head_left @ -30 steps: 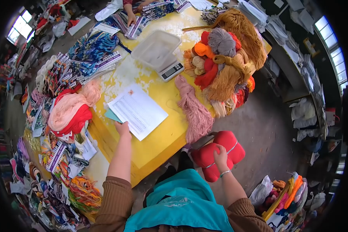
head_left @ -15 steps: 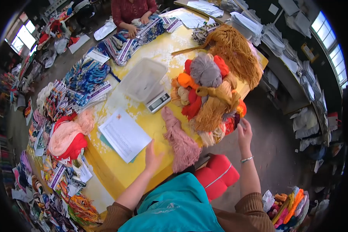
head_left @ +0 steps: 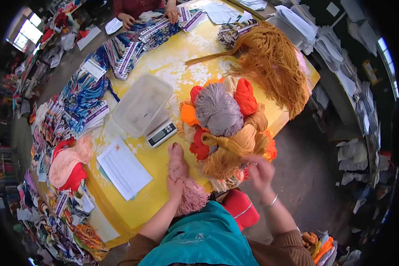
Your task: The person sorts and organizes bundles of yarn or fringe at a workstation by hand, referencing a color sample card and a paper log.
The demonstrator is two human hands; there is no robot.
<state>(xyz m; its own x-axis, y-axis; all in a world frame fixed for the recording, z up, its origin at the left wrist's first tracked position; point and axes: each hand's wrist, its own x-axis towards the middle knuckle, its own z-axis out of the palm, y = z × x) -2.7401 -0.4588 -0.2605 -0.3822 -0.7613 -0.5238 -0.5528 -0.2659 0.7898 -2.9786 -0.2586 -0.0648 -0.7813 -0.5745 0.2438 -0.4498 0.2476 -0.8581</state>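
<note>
My left hand (head_left: 174, 188) is closed around a dusty-pink yarn skein (head_left: 191, 195) at the table's near edge, and the skein's twisted upper end points away from me. My right hand (head_left: 261, 174) is at the near right side of a yarn pile, its fingers bent together by an ochre skein (head_left: 226, 165). Whatever those fingers pinch, if anything, is hidden and slightly blurred. On top of the pile sits a grey skein (head_left: 218, 109), with a red skein (head_left: 245, 96) and an orange skein (head_left: 188, 114) beside it.
Left of the pile, a clear plastic tub (head_left: 142, 104) sits partly over a digital scale (head_left: 162, 134). A printed sheet (head_left: 124, 168) lies nearer me. Labelled blue yarn bundles (head_left: 86, 91) line the left edge. Long brown yarn (head_left: 275, 62) covers the far right corner. Another person's hands (head_left: 172, 13) touch bundles opposite.
My left hand has moved from beside the printed sheet onto the pink skein and gripped it. My right hand has come inward to the ochre yarn. The view has shifted closer to the pile.
</note>
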